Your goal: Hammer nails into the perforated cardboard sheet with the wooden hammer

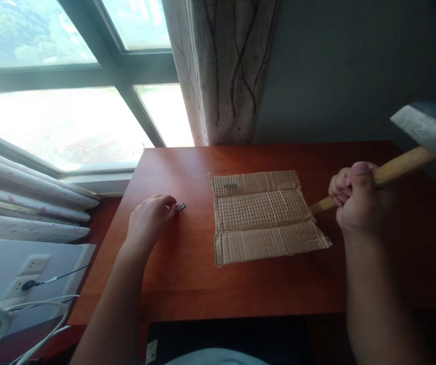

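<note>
My right hand (pixel 356 195) is wrapped round the wooden handle of a hammer (pixel 403 165), raised at the right of the view with its metal head up at the right edge. At the left, my left hand (pixel 151 215) pinches a few thin metal nails (pixel 180 207) just above the table, their ends poking out past the fingertips. Between the hands lies a creased piece of cardboard (pixel 253 248) covered with rows of small holes. A small cluster of nails (pixel 230 185) stands in its upper left part.
The brown wooden table (pixel 263 291) carries the cardboard. Beyond its left side are a window (pixel 50 121) and a curtain (pixel 24 203). Another curtain (pixel 229 71) hangs at the back. A wall socket (pixel 35 264) with a plug and white cables (pixel 46 304) sits at lower left.
</note>
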`<state>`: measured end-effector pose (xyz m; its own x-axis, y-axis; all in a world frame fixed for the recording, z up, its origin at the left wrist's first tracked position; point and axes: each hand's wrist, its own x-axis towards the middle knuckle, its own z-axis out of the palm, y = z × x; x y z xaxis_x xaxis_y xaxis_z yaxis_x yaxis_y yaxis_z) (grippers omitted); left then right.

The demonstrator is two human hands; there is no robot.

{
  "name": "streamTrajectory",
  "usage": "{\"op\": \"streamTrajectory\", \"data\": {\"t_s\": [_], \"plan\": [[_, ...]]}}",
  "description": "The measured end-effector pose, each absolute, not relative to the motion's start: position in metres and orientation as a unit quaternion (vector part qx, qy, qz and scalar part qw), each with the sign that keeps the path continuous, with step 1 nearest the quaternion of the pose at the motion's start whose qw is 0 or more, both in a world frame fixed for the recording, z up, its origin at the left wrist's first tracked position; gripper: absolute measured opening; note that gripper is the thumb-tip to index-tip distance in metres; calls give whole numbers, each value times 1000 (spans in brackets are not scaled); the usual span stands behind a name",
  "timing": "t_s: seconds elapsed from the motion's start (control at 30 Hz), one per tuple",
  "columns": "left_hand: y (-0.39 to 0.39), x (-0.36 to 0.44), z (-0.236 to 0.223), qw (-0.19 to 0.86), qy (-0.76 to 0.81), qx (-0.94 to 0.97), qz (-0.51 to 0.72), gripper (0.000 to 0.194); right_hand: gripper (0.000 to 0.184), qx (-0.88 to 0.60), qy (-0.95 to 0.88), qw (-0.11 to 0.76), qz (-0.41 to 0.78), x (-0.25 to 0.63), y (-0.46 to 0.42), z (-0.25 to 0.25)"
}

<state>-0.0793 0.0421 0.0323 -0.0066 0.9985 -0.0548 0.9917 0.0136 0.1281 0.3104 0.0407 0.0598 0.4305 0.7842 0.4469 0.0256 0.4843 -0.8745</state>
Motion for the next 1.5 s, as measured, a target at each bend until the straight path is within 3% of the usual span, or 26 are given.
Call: {"op": "streamTrajectory", "data": {"t_s": [0.6,0.9,1.0,1.17,1.4,1.5], "plan": [[54,-73,27,18,687,723,-72,33,43,-411,-471,738,255,311,39,56],[62,-78,25,21,714,698,51,25,44,-425,-470,729,258,310,38,57],[62,-72,27,94,686,686,225,21,45,-425,-473,728,256,310,38,58],[59,-44,35,328,594,572,461,26,46,-441,-480,712,262,309,40,58],[54,-9,42,471,518,451,553,25,43,-465,-486,680,291,312,40,60],[54,-2,39,527,509,422,534,26,37,-552,-485,599,318,320,33,64]]}}
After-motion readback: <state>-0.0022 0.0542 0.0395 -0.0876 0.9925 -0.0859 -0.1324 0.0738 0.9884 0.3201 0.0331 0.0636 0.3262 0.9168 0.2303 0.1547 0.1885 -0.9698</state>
